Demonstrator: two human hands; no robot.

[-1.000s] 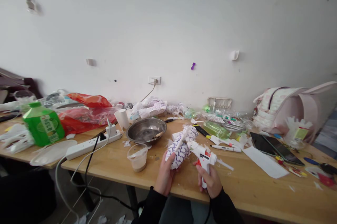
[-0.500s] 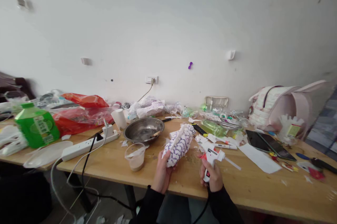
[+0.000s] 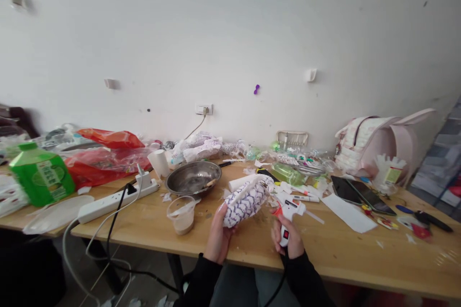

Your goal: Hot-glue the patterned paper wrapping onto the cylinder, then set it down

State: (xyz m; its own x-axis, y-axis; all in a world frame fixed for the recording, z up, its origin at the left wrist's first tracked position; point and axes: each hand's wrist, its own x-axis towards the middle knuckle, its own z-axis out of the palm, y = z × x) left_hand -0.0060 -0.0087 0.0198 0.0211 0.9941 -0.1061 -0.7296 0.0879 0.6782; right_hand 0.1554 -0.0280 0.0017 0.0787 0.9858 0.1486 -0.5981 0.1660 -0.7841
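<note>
Bundle, elongated, white with purple wavy markings, is lying tilted in the left hand, whose grip is clasping its near end above the front part of the counter. Glue gun, white with orange-red trigger, is sitting in the right hand, whose grip is wrapping the handle; its front is facing the bundle's far end, contact between them being impossible to tell. Glue stick, translucent, is protruding from its back; black cord is hanging below. Metal bowl is standing beyond the left hand, clear plastic cup just in front of it. Power strip, carrying plugs, is lying left of the cup. Green bottle and red plastic bag are occupying the left side. White paper sheet, dark flat devices and pink backpack are occupying the right side.
</note>
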